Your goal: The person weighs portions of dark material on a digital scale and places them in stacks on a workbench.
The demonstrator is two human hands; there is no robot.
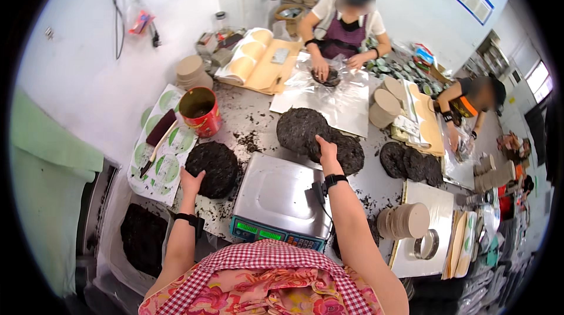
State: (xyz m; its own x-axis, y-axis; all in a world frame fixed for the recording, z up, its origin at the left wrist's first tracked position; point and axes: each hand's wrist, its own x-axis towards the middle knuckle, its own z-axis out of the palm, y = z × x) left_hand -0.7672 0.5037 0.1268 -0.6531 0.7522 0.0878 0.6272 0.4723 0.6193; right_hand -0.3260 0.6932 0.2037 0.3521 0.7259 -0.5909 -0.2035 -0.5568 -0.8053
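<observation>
My left hand (192,180) grips the left edge of a dark, crumbly round cake (212,169), left of the digital bench scale (282,196). With my right hand (326,149) I hold another dark round cake (303,131) by its near right edge, beyond the scale. That cake overlaps a further dark cake (348,152) at its right. The scale's steel plate holds nothing, and its green displays are lit. A red tin (201,114) stands behind the left cake. Dark crumbs lie around both cakes.
A brush (159,141) lies on printed label sheets (147,163) at left. Below is a bin holding dark material (144,238). Across the table a co-worker (348,24) handles a cake on plastic film; another works at right. Stacks of round discs (403,221) and a metal ring (426,244) stand right.
</observation>
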